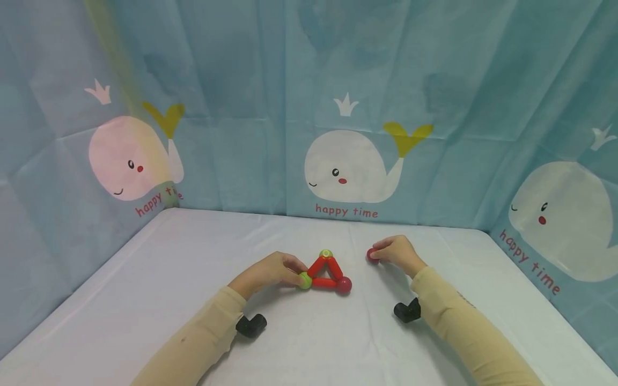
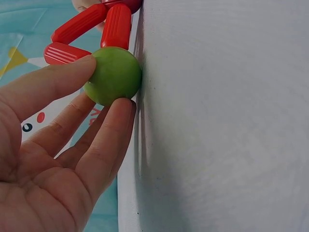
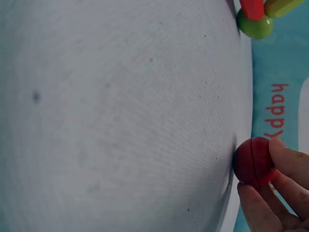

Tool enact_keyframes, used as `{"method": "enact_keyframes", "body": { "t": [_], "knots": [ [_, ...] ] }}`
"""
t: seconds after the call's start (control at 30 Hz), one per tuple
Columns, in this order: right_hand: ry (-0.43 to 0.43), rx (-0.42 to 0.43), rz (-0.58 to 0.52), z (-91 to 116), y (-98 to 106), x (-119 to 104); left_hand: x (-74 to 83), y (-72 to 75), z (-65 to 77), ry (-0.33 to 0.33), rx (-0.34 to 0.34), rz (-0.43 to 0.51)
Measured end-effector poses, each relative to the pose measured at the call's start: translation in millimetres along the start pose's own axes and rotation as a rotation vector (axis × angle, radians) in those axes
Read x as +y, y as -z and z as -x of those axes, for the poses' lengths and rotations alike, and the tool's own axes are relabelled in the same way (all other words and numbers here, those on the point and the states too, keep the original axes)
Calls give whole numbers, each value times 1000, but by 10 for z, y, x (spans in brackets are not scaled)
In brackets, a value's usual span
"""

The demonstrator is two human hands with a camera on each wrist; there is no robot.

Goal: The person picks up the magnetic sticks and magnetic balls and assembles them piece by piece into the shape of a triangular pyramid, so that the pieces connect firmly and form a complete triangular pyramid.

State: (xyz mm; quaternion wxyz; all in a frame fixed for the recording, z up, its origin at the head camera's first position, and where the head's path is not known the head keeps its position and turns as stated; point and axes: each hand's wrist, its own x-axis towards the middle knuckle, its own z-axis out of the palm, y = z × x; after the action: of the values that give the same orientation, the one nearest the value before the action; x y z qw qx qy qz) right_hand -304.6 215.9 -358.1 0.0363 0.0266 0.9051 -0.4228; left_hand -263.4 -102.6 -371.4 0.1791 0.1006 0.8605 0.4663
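Note:
A triangle of red rods [image 1: 324,282] joined by balls lies on the white table. My left hand [image 1: 272,271] pinches the green ball [image 2: 113,76] at its near left corner between thumb and fingers. At the near right corner is a dark red ball [image 1: 344,285]; another green ball [image 1: 326,253] forms the far corner. In the right wrist view a yellow-green rod [image 3: 285,6] also meets a green ball [image 3: 255,25]. To the right of the triangle and apart from it, my right hand [image 1: 397,253] pinches a loose red ball [image 3: 253,162], low at the table surface.
White cloth covers the table [image 1: 309,343]. A light blue curtain [image 1: 241,107] with printed whales stands behind and along both sides. Black wrist-camera pieces [image 1: 252,325] project from beneath both sleeves, close above the cloth.

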Motion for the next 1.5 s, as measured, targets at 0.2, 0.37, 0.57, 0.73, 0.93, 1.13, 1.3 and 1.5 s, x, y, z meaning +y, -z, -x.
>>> {"method": "enact_keyframes", "body": {
  "t": [0.2,0.37,0.57,0.73,0.93,1.13,1.3,1.5],
  "knots": [
    [-20,-2,-6,20,-41,-47,-9,-8,7,-11,-2,-2],
    [20,-24,-6,87,-63,-197,-12,-8,4,-18,-4,6],
    [63,-60,-47,180,-108,-404,-19,-16,-12,-17,-4,11],
    [104,-77,-82,225,-156,-528,-43,-18,-24,-14,3,3],
    [150,-93,-63,297,-174,-656,-28,-21,-14,-5,3,-14],
    [199,-138,-76,357,-224,-761,-23,-20,-11,-2,-5,-12],
    [217,-151,-72,393,-278,-826,-33,-13,-10,-1,-11,5],
    [206,-138,-62,410,-317,-876,-23,-6,-5,1,-7,15]
  ]
}}
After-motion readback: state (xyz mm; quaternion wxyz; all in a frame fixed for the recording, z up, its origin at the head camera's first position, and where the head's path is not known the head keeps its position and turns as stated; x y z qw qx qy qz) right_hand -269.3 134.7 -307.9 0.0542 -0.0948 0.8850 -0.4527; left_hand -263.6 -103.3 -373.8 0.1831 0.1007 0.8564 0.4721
